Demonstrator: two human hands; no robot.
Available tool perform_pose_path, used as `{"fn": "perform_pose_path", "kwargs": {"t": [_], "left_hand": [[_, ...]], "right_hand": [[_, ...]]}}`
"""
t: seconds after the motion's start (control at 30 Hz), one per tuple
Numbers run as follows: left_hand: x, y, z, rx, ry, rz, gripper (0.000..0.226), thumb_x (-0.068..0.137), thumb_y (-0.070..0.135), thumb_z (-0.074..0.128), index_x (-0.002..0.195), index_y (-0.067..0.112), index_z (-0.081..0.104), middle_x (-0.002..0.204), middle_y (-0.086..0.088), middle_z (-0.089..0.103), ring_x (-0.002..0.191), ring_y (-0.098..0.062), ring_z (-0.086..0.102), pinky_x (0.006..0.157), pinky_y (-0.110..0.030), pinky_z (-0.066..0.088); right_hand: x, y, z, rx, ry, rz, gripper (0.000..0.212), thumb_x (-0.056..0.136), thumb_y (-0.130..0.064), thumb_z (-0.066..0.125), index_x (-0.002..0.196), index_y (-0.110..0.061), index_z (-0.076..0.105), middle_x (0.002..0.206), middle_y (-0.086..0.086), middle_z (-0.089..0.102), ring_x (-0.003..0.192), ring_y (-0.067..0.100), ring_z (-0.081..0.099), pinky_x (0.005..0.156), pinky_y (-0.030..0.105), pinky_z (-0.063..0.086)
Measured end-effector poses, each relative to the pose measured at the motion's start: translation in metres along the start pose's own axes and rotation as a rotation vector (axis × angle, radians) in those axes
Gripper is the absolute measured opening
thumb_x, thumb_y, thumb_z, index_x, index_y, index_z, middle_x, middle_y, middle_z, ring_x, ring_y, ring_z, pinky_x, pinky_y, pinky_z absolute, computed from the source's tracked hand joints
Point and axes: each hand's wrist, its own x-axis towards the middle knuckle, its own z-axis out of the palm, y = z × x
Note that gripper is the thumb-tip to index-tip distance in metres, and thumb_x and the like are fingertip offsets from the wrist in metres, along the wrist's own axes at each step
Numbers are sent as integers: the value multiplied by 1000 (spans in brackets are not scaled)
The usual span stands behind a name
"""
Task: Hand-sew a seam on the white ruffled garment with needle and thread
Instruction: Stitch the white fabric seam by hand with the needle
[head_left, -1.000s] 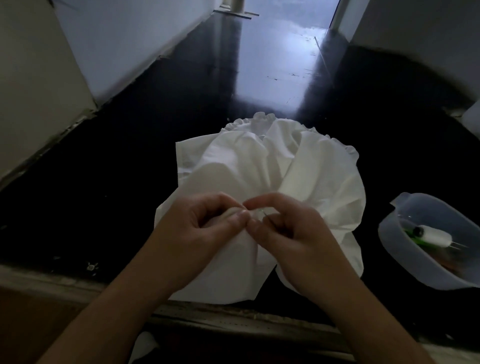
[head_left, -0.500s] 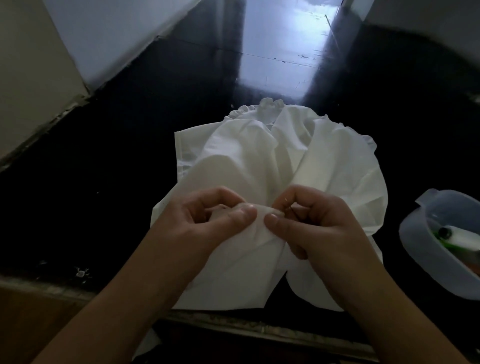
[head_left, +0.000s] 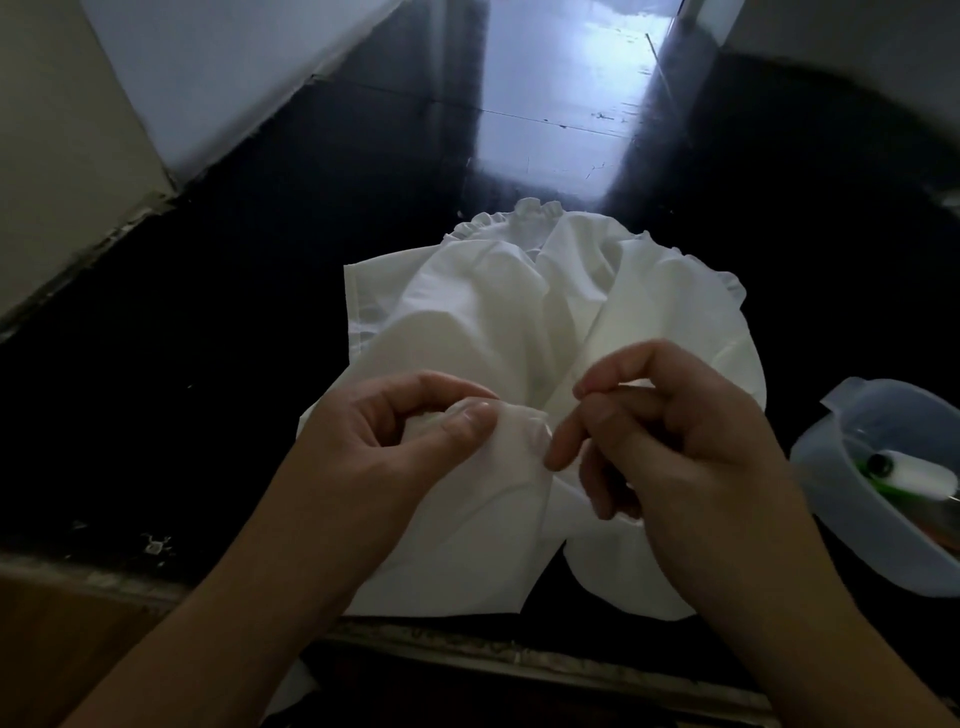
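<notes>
The white ruffled garment (head_left: 493, 312) lies bunched on a dark glossy floor, its frilled edge at the far side. My left hand (head_left: 395, 431) pinches a fold of its near edge between thumb and forefinger. My right hand (head_left: 670, 441) is just right of that fold, thumb and forefinger pinched together at their tips on a thin needle (head_left: 621, 385) that barely shows. One lower finger of the right hand touches the cloth beside the fold. The thread is too fine to make out.
A translucent plastic tub (head_left: 852, 499) stands at the right with a white thread spool (head_left: 914, 470) and green items inside. A pale wall (head_left: 208, 78) runs along the left. A raised ledge (head_left: 467, 654) crosses the near edge under my forearms.
My right hand has drawn away from the fold, up and to the right, with its fingertips pinched. The left hand keeps its hold on the cloth. The view has shifted slightly.
</notes>
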Motion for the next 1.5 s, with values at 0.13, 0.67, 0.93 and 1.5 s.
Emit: {"fn": "perform_pose_path", "kwargs": {"t": [0.13, 0.67, 0.93, 1.5], "left_hand": [[1, 0, 2, -2, 7, 16, 18, 75, 40, 74, 86, 30, 83, 83, 0, 80, 78, -13, 76, 67, -23, 60], [-1, 3, 2, -23, -16, 22, 15, 77, 34, 74, 86, 26, 83, 81, -3, 79, 74, -15, 75, 65, -22, 60], [-1, 4, 2, 58, -32, 90, 7, 85, 26, 75, 85, 26, 82, 84, 1, 80, 80, -13, 77, 69, -21, 58], [-2, 4, 3, 163, -41, 188, 11, 82, 33, 73, 82, 28, 82, 80, 6, 79, 77, -9, 76, 66, -19, 57]], "right_hand": [[-3, -2, 3, -98, -39, -19, 15, 91, -1, 64, 80, -10, 63, 64, 7, 72, 50, 25, 62, 50, 27, 48], [-4, 5, 9, -250, 20, 2, 12, 86, -16, 71, 76, -21, 67, 56, -3, 66, 49, 9, 60, 53, 21, 44], [-5, 8, 6, -235, -8, 21, 10, 89, -16, 71, 84, -24, 66, 51, 4, 59, 46, 19, 52, 49, 40, 42], [-1, 10, -1, -63, -89, 115, 21, 92, 0, 68, 76, -14, 71, 49, 2, 56, 44, 14, 46, 49, 27, 35]]}}
